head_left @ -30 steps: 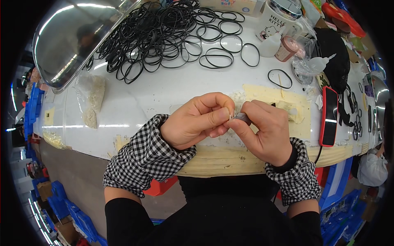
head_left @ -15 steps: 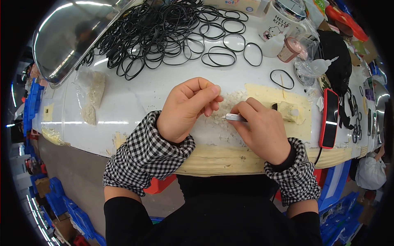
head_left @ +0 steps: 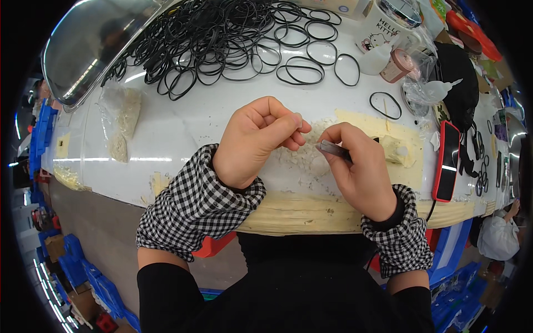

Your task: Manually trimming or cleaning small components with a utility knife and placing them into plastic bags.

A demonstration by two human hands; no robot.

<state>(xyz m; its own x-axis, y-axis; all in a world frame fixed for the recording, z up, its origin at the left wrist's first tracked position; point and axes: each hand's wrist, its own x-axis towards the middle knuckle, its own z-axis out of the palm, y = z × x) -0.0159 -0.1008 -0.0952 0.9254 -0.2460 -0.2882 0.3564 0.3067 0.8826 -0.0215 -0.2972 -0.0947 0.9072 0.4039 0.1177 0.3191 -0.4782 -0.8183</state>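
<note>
My left hand (head_left: 252, 139) is held above the table in a pinch, thumb against the fingers. Whatever sits between the fingertips is too small to make out. My right hand (head_left: 362, 166) grips a small silver metal tool (head_left: 335, 149) with a narrow end, which points toward the left fingertips without touching them. I cannot tell its exact kind. Below and between both hands, small whitish bits (head_left: 302, 161) are scattered over the white tabletop. Just beyond the right hand, a yellowish block-like piece (head_left: 395, 151) lies on a pale yellow sheet (head_left: 355, 119).
Black rubber bands (head_left: 205, 44) are heaped at the back, with one loose band (head_left: 385, 105) nearer. A bag of pale grains (head_left: 123, 125) lies left, by a clear plastic cover (head_left: 100, 50). A red-edged phone (head_left: 446, 161), a pink tub (head_left: 397, 65) and a squeeze bottle (head_left: 376, 58) stand right.
The right hand has drawn slightly rightward and turned, so the tool now tilts up toward the left fingertips. My left hand stays pinched, raised a little.
</note>
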